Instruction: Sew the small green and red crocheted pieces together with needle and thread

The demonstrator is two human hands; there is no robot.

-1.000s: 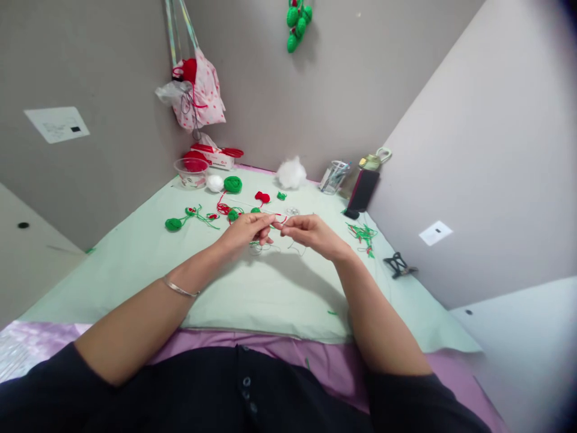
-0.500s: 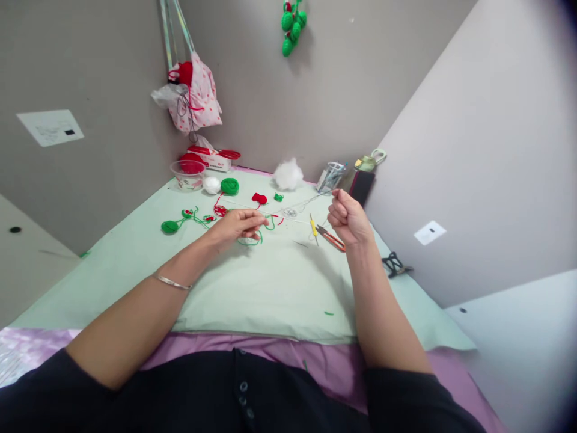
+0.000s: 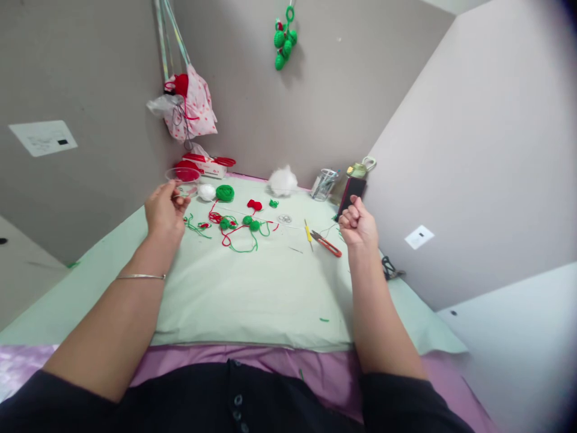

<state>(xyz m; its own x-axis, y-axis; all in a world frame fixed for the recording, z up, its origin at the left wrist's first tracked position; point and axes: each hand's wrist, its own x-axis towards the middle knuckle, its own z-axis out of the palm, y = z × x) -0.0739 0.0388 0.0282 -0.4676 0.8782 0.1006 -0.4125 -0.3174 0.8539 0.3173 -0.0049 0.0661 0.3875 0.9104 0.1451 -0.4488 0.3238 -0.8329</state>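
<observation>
My left hand [image 3: 166, 209] is raised at the left, its thumb and fingers pinched together in front of the clear plastic tub [image 3: 183, 175]. At the right my right hand [image 3: 359, 226] is closed in a fist, near the dark phone [image 3: 351, 197]. A pale thread runs between the hands; it is very thin and hard to follow. Between them on the cloth lie small green crocheted balls [image 3: 254, 225], red yarn [image 3: 215, 216] and a red crocheted piece [image 3: 255, 205]. Orange-handled snips [image 3: 327, 243], a yellow-handled crochet hook [image 3: 308, 234] and a needle [image 3: 295, 249] lie nearer my right hand.
White stuffing [image 3: 282, 181], a green yarn ball [image 3: 225, 193] and a white yarn ball [image 3: 206, 192] sit towards the back. A clear pen cup [image 3: 324, 184] stands before the green bottle [image 3: 357, 169]. A black clip [image 3: 391, 269] lies at the right edge. Walls enclose the table.
My left hand has moved left, away from the middle, uncovering the green crocheted balls. My right hand stays closed and sits slightly lower in view. The view has tilted up a little.
</observation>
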